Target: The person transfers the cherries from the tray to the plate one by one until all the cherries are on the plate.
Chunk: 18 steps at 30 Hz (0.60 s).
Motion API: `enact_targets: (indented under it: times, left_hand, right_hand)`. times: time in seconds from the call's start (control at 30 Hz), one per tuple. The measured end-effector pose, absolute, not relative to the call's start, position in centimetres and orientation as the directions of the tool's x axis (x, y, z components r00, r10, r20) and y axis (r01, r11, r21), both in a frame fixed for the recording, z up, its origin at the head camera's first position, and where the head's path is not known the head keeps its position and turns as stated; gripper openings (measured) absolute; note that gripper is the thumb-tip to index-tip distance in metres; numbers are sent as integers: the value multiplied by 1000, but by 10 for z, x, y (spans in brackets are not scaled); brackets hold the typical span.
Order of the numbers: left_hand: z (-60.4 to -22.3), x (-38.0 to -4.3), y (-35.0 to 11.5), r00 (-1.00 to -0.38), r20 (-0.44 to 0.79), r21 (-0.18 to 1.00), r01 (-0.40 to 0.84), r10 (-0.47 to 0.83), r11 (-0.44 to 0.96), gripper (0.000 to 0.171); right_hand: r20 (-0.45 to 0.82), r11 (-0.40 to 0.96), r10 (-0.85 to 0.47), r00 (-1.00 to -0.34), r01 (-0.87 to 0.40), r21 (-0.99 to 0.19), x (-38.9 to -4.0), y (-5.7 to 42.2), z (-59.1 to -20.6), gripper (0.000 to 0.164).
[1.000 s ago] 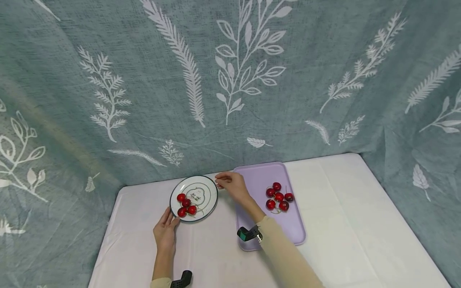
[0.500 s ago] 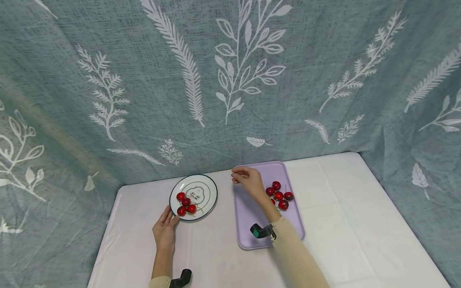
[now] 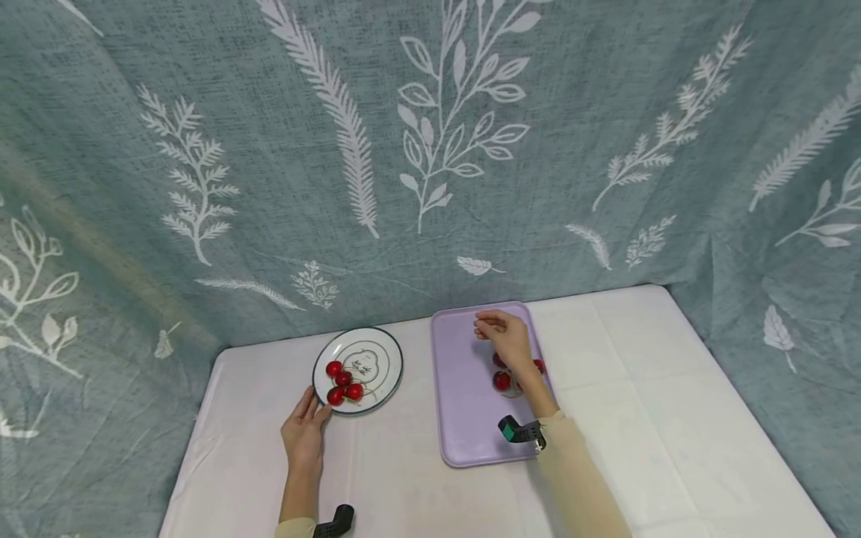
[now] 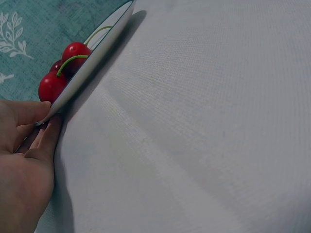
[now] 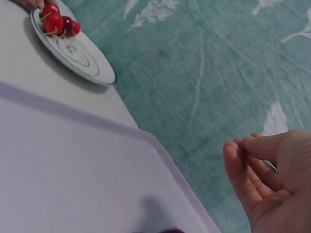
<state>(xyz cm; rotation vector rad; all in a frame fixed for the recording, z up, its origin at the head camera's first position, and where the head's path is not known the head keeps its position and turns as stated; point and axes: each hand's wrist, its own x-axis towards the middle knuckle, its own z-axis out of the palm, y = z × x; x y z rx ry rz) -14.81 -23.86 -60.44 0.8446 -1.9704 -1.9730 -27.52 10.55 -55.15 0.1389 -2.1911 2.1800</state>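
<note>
My left hand [image 3: 303, 433] pinches the near left rim of a white plate [image 3: 383, 351] with a dark edge and a line drawing. In the left wrist view, the thumb lies over the rim and the fingers [image 4: 48, 138] under it. Several red cherries [image 4: 52, 87] with green stems lie on the plate near that hand. Above the lilac tray [image 3: 464, 403] hovers my right hand [image 3: 507, 336], its fingers bent and thumb tip against the fingertips, with nothing seen between them. Cherries [image 3: 501, 381] in the tray are partly hidden under the right hand and wrist.
A white cloth [image 3: 639, 396] covers the table, with the tray to the right of the plate. Behind the table hangs a green curtain [image 3: 377, 187] with white leaf prints. Both wrists wear black camera mounts, such as the right one [image 3: 521, 431].
My right hand has moved right, from the plate's right edge to over the cherries in the tray. The left hand keeps its hold on the plate.
</note>
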Motion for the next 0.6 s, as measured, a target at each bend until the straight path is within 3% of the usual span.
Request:
enact_targets:
  times: [0.6]
  left_hand:
    - [-603,-147,-238,-807,-227,971,-231,-545,-62,61]
  right_hand:
    - [70,194,-18,-997,-72,-978,-272,177,-564,28]
